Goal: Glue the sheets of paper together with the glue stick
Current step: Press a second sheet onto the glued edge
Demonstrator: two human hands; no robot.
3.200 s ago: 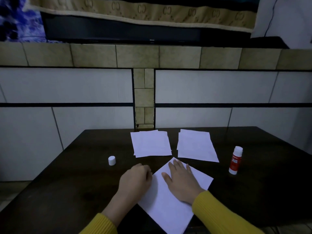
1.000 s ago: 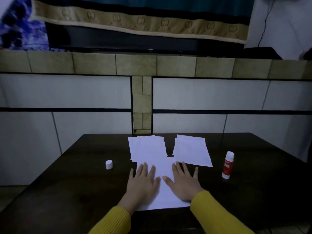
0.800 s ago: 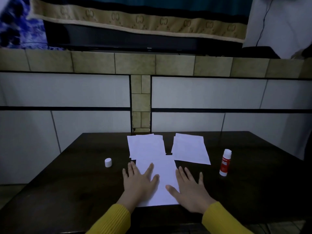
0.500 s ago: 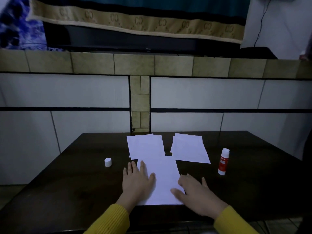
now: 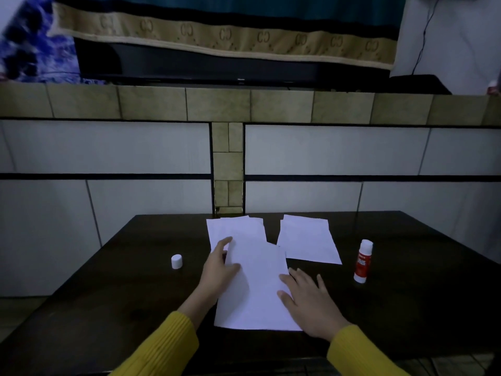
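A white sheet [image 5: 257, 289] lies in front of me on the dark table [image 5: 113, 294]. My left hand [image 5: 218, 270] grips its left edge, thumb on top and fingers partly hidden behind the paper, and that edge is raised a little. Resting flat with fingers apart, my right hand [image 5: 307, 301] touches the sheet's right edge. Beyond it lie two stacks of white sheets: the left stack [image 5: 235, 230], overlapped by the near sheet's far end, and the right stack [image 5: 306, 242]. The red-and-white glue stick [image 5: 363, 261] stands upright right of my hands. Its white cap [image 5: 176, 261] sits apart at the left.
The table's far edge meets a tiled wall [image 5: 298, 150] with a ledge and a dark screen under a cloth above. The table's near edge runs just under my yellow sleeves.
The near sheet was straightened and slid away until it overlaps the left stack. My left hand went from lying flat on it to gripping its left edge; my right hand slid off to the right edge.
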